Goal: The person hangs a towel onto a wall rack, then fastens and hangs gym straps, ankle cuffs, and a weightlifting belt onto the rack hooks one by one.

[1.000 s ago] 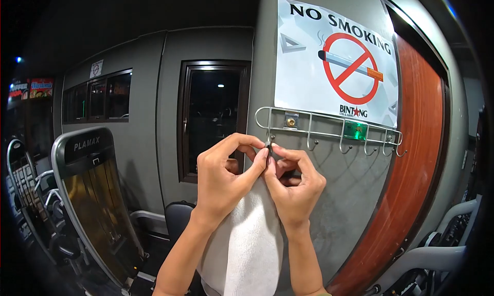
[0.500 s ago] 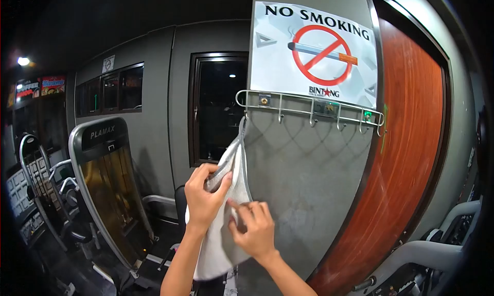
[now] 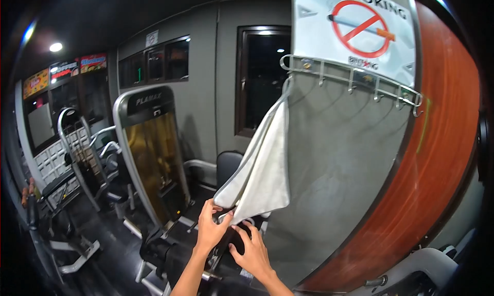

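A white cloth towel with grey edging (image 3: pixel 265 164) hangs by its top corner from the leftmost hook of a wire hook rack (image 3: pixel 370 82). Its folds fan out toward the lower left. My left hand (image 3: pixel 210 229) pinches the towel's lower left part between thumb and fingers. Just below the bottom edge, my right hand (image 3: pixel 253 252) has its fingers spread and curved, with the fingertips close to the cloth. Nothing is held in it; whether a fingertip touches the towel I cannot tell.
Above the rack is a no-smoking sign (image 3: pixel 355 31) on the grey wall. A reddish wooden door panel (image 3: pixel 437 105) stands at right. Gym machines, one a tall weight-stack unit (image 3: pixel 154 146), fill the left side. A padded seat (image 3: pixel 229 167) is behind the towel.
The view has turned left and down. Both hands have slid down the towel to its lower end, and the cloth now spreads out toward the lower left.
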A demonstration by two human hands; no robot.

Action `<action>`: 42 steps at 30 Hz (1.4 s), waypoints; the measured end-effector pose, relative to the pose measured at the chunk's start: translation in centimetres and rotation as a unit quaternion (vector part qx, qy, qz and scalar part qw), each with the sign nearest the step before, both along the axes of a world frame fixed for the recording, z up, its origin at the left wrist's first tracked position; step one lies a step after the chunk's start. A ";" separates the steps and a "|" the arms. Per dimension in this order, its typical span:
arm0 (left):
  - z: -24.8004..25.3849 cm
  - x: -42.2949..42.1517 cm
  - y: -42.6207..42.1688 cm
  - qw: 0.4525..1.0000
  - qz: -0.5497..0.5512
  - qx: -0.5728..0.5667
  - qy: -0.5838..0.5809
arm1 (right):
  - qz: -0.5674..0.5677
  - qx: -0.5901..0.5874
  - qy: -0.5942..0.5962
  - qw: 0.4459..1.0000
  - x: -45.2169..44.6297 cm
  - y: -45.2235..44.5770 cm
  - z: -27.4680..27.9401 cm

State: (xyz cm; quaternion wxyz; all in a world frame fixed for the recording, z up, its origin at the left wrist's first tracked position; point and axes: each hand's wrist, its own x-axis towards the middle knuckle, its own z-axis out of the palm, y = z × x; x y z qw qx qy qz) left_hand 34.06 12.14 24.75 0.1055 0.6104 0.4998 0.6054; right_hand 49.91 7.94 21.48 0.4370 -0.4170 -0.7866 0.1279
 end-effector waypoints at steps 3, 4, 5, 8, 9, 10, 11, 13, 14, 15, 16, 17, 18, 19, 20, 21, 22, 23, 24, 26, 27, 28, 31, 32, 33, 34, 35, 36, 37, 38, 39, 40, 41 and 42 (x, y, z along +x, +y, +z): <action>-0.8 -2.2 -3.1 0.999 -0.011 -0.031 -0.027 | 0.033 -0.057 0.013 0.998 -2.8 -1.3 -1.3; -1.4 -3.2 -3.9 0.999 0.000 -0.038 -0.028 | 0.049 -0.086 0.008 0.995 -3.9 -1.4 -1.6; -2.1 -4.2 -4.6 0.999 0.002 -0.036 -0.030 | 0.078 -0.085 0.038 0.993 -5.1 -1.4 -2.3; -4.2 -7.6 -6.7 0.996 0.024 -0.074 -0.052 | 0.111 -0.120 0.026 0.986 -8.6 -1.4 -3.6; -5.0 -8.9 -7.3 0.995 0.029 -0.075 -0.054 | 0.138 -0.119 0.038 0.983 -9.9 -1.0 -4.4; -5.9 -10.1 -8.0 0.995 0.034 -0.077 -0.057 | 0.159 -0.129 0.046 0.978 -11.3 -1.0 -4.7; -7.2 -11.5 -8.6 0.993 0.040 -0.082 -0.073 | 0.178 -0.136 0.036 0.974 -12.7 -1.0 -5.2; -8.4 -13.8 -10.1 0.988 0.066 -0.102 -0.091 | 0.208 -0.150 0.019 0.966 -15.6 -0.9 -6.0; -9.0 -14.9 -10.8 0.985 0.077 -0.117 -0.101 | 0.222 -0.138 0.002 0.965 -17.0 -0.9 -6.3; -9.9 -16.0 -11.3 0.983 0.093 -0.108 -0.120 | 0.235 -0.125 -0.014 0.964 -18.4 -0.9 -6.7; -10.6 -17.1 -11.8 0.980 0.102 -0.111 -0.126 | 0.244 -0.130 -0.019 0.961 -19.7 -0.9 -7.4; -11.1 -18.0 -12.4 0.976 0.135 -0.126 -0.117 | 0.252 -0.131 -0.023 0.959 -21.1 -0.8 -8.0; -11.6 -19.0 -12.8 0.970 0.167 -0.141 -0.109 | 0.259 -0.131 -0.027 0.957 -22.3 -0.8 -8.5; -12.2 -19.8 -13.2 0.966 0.200 -0.145 -0.079 | 0.266 -0.135 -0.031 0.954 -23.5 -0.7 -8.8; -12.6 -20.7 -13.4 0.963 0.207 -0.149 -0.083 | 0.251 -0.120 -0.028 0.960 -24.7 -0.6 -9.0; -13.0 -21.5 -13.6 0.957 0.242 -0.152 -0.051 | 0.235 -0.106 -0.024 0.966 -25.7 -0.6 -9.3; -13.4 -22.3 -13.7 0.948 0.277 -0.156 -0.018 | 0.227 -0.093 -0.017 0.969 -26.6 -0.4 -10.0; -13.9 -23.1 -13.8 0.942 0.282 -0.178 -0.035 | 0.206 -0.104 -0.043 0.972 -27.1 -0.4 -10.2; -14.5 -23.9 -13.6 0.940 0.285 -0.184 -0.036 | 0.185 -0.115 -0.068 0.974 -27.6 -0.3 -10.4; -15.8 -25.1 -13.3 0.943 0.274 -0.187 -0.025 | 0.152 -0.123 -0.154 0.969 -27.9 -0.1 -10.9; -16.0 -25.5 -13.3 0.945 0.243 -0.212 -0.062 | 0.150 -0.119 -0.169 0.967 -28.0 -0.2 -10.8; -16.8 -26.0 -13.2 0.951 0.221 -0.208 -0.060 | 0.148 -0.117 -0.184 0.965 -28.1 -0.3 -10.6; -17.8 -27.2 -13.2 0.950 0.172 -0.228 -0.127 | 0.130 -0.114 -0.203 0.964 -28.4 -0.4 -10.8; -17.7 -27.7 -13.3 0.949 0.160 -0.238 -0.128 | 0.125 -0.116 -0.205 0.964 -28.4 -0.5 -10.7; -17.8 -28.0 -13.5 0.949 0.147 -0.247 -0.130 | 0.125 -0.134 -0.205 0.961 -28.4 -0.5 -10.3; -18.3 -28.4 -13.7 0.948 0.145 -0.252 -0.132 | 0.125 -0.146 -0.206 0.960 -28.4 -0.4 -10.2; -19.2 -29.0 -13.7 0.947 0.131 -0.251 -0.154 | 0.126 -0.151 -0.197 0.960 -28.4 -0.3 -10.3; -19.2 -29.3 -13.7 0.945 0.117 -0.250 -0.176 | 0.127 -0.156 -0.188 0.961 -28.4 -0.3 -10.4; -19.1 -29.2 -13.8 0.944 0.118 -0.250 -0.181 | 0.125 -0.159 -0.190 0.961 -28.4 -0.3 -10.4; -18.9 -29.3 -14.1 0.943 0.116 -0.251 -0.183 | 0.128 -0.171 -0.177 0.961 -28.4 -0.3 -10.3; -18.7 -29.3 -14.2 0.945 0.121 -0.259 -0.159 | 0.131 -0.183 -0.165 0.960 -28.3 -0.2 -10.3; -18.6 -29.4 -14.4 0.947 0.126 -0.265 -0.134 | 0.129 -0.184 -0.167 0.960 -28.3 -0.2 -10.3; -19.1 -29.5 -14.7 0.946 0.124 -0.266 -0.136 | 0.128 -0.186 -0.162 0.961 -28.3 -0.2 -10.3; -19.7 -29.7 -15.0 0.935 0.136 -0.280 -0.170 | 0.127 -0.188 -0.155 0.961 -28.3 -0.2 -10.3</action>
